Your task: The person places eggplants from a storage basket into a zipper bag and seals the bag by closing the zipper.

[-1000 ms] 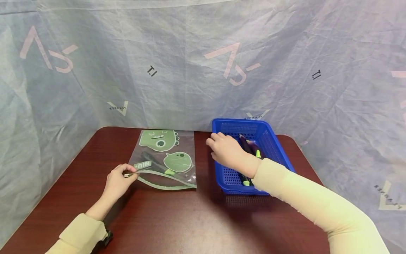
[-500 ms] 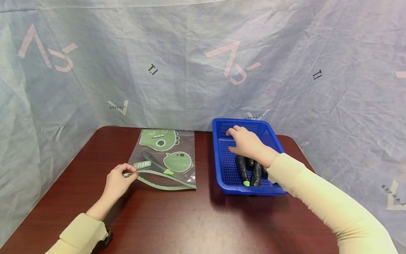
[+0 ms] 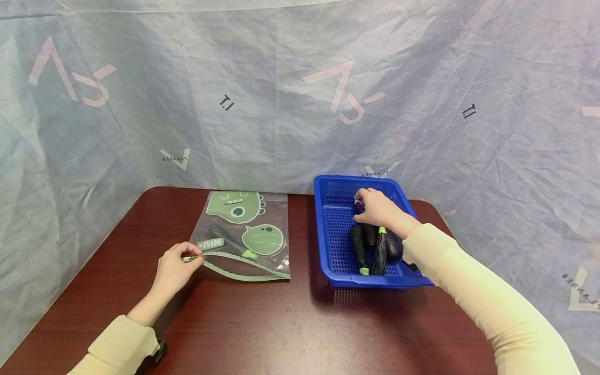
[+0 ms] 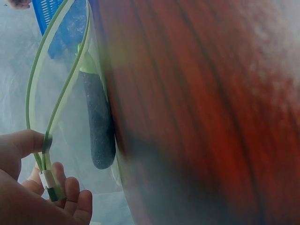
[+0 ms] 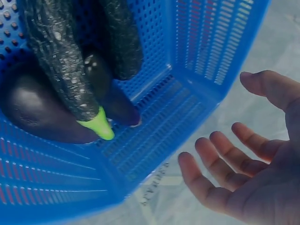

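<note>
My left hand [image 3: 175, 266] pinches one end of the zip opening of a clear zip bag [image 3: 276, 208] printed with green cartoon shapes. In the left wrist view, its two zip strips bow apart, and a dark cucumber [image 4: 98, 119] with a light green end lies in the bag. My right hand [image 3: 378, 211] is over the blue basket [image 3: 322, 229], fingers spread and slightly bent. Between thumb and fingers shows the tip of a purple eggplant [image 3: 359, 207]; the right wrist view shows the fingers apart from it. Bumpy dark cucumbers [image 5: 61, 56] and a round dark eggplant [image 5: 33, 108] lie below.
The reddish-brown table [image 3: 262, 328] carries the bag on the left and the basket on the right. A grey printed cloth [image 3: 276, 104] hangs behind and at both sides. The basket's raised rim surrounds the vegetables.
My right hand has moved right from the basket's left rim to over its middle, lowering toward the purple eggplant. My left hand keeps its pinch on the zip bag.
</note>
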A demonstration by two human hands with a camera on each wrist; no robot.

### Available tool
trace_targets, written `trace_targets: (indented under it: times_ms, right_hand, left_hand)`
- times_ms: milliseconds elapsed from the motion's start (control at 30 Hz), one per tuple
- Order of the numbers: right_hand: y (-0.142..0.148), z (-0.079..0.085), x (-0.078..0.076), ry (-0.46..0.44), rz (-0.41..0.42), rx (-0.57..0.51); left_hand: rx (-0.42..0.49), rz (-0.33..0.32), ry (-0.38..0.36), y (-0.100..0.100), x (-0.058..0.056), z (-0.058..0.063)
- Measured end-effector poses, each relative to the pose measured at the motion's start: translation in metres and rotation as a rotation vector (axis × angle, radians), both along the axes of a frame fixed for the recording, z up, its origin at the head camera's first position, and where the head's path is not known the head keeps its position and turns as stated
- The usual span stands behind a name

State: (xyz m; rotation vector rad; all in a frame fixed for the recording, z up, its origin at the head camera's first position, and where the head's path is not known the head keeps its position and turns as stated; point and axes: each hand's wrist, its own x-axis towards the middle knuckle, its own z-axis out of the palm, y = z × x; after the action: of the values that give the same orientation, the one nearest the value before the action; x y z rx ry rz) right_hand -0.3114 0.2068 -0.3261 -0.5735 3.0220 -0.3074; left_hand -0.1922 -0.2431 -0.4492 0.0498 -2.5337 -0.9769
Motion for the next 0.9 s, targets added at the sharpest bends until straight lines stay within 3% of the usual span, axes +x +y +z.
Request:
trace_targets:
  times_ms: [433, 633, 900]
  right_hand:
    - [0.029, -0.017, -0.004, -0.098, -0.143, -0.019]
    - [0.037, -0.026, -0.005, -0.233, -0.241, -0.014]
    - [0.038, -0.026, -0.003, -0.432, -0.404, -0.059]
  left_hand:
    - [0.004, -0.016, -0.010, 0.001, 0.002, 0.006]
    - [0.004, -0.013, -0.019, 0.001, 0.001, 0.006]
    - [-0.002, -0.008, -0.011, 0.001, 0.000, 0.003]
